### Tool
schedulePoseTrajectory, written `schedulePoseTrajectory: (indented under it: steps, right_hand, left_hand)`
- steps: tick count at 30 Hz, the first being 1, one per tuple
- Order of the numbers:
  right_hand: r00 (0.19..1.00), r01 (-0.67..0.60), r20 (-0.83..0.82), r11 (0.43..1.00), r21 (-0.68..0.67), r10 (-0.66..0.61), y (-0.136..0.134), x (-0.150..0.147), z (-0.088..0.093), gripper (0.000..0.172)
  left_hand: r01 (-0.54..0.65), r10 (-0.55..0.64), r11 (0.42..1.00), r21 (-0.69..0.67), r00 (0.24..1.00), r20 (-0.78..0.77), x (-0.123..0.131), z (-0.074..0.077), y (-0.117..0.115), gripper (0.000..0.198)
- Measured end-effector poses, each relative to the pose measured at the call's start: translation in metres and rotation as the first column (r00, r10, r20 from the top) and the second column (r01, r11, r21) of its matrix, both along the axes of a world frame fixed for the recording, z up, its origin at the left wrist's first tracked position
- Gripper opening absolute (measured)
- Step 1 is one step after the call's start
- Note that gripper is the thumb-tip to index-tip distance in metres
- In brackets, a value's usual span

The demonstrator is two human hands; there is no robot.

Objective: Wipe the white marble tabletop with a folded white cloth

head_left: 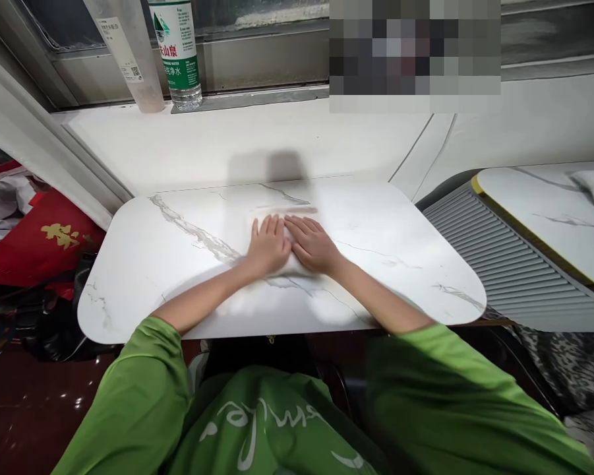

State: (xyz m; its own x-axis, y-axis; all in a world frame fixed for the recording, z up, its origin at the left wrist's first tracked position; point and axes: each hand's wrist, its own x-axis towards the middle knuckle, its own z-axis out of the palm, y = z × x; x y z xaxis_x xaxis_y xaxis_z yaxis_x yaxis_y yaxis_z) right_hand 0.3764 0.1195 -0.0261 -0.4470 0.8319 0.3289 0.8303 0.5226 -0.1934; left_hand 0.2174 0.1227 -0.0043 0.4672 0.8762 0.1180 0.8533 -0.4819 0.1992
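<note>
My left hand (268, 246) lies with fingers stretched forward over a white, soft-looking pad (295, 267), like a folded cloth; its exact kind is hard to make out against the white top. Beside it, my right hand (314, 245) rests on the same pad, fingers extended and angled toward the left hand. The two hands nearly meet at the thumbs, and they cover most of the pad. Under them is a white marble-patterned table (143, 264) with rounded corners.
A green-labelled water bottle (180, 59) and a tall translucent bottle (133, 63) stand on the window ledge behind. At left hangs a red bag (44, 237). On the right is a second marble-patterned table (538, 198) with a ribbed grey side. Thin cables (432, 155) run down the wall.
</note>
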Motion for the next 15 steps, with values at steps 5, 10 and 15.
schedulePoseTrajectory:
  steps: [5, 10, 15]
  right_hand:
    - [1.0, -0.015, 0.012, 1.0, 0.007, 0.015, -0.092, 0.048, 0.004, 0.057]
    - [0.986, 0.168, 0.018, 0.985, -0.033, -0.168, -0.133, 0.088, 0.004, 0.052]
    - [0.966, 0.246, -0.087, 0.969, 0.036, -0.242, -0.117, 0.111, -0.003, 0.05]
  left_hand:
    - [0.2, -0.199, 0.98, 0.017, 0.979, -0.033, 0.039, -0.001, -0.074, 0.06]
    - [0.349, -0.348, 0.937, 0.017, 0.936, -0.046, 0.084, 0.003, -0.098, 0.063]
    - [0.319, -0.319, 0.948, -0.006, 0.948, -0.008, 0.114, 0.002, -0.083, 0.062]
